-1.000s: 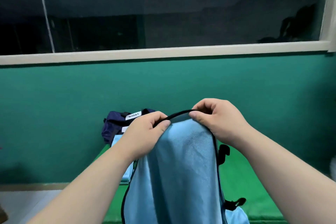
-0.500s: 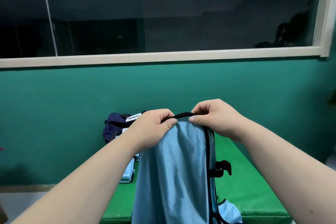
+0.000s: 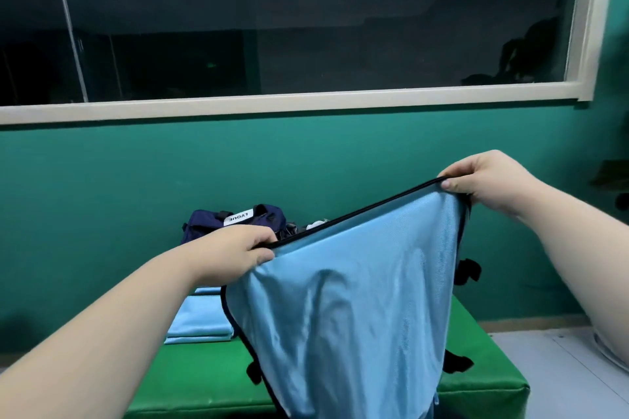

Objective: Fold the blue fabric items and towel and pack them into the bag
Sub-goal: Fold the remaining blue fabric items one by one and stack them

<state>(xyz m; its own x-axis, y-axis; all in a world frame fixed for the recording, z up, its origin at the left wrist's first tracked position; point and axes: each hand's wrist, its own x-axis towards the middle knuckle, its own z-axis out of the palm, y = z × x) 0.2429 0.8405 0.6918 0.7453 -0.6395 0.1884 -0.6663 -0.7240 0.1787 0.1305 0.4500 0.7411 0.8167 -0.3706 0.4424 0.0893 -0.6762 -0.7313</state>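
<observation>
- Head view: light-blue fabric item with black piping (image 3: pixel 340 316) hangs below 2 hands, over green padded bench (image 3: pixel 483 384)
- Left hand (image 3: pixel 235 255) pinches 1 top corner, low; right hand (image 3: pixel 490 180) pinches the other, raised; top edge slants up rightward
- Navy fabric bag (image 3: pixel 235 221) lies behind left hand, the nearer one
- Judgement: fold next by bringing the corners together

Cloth (image 3: pixel 340 316) before folded stack (image 3: pixel 200 320); bag (image 3: pixel 235 224) behind, seemingly on bench (image 3: pixel 190 381).
</observation>
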